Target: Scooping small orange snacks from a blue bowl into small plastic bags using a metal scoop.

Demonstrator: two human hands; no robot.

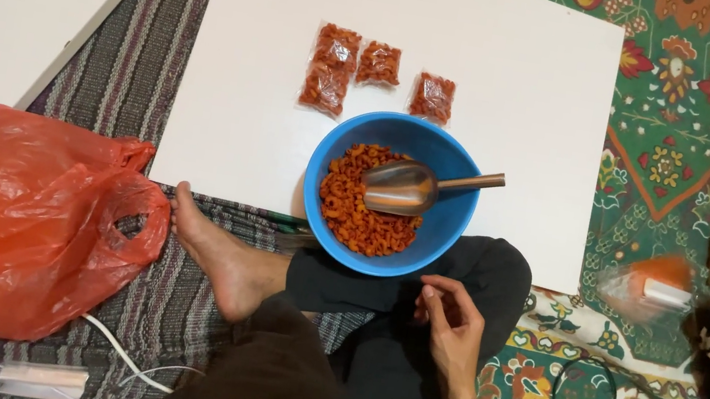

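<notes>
One metal scoop (pixel 404 186) in the bowl (pixel 453 233) points its handle right.

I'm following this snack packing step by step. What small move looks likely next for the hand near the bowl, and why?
Probably the right hand reaches up for the metal scoop. The hand is empty beside the blue bowl, the scoop's handle points toward that side, the orange snacks are still heaped there, and filled packets lie on the white board.
</notes>
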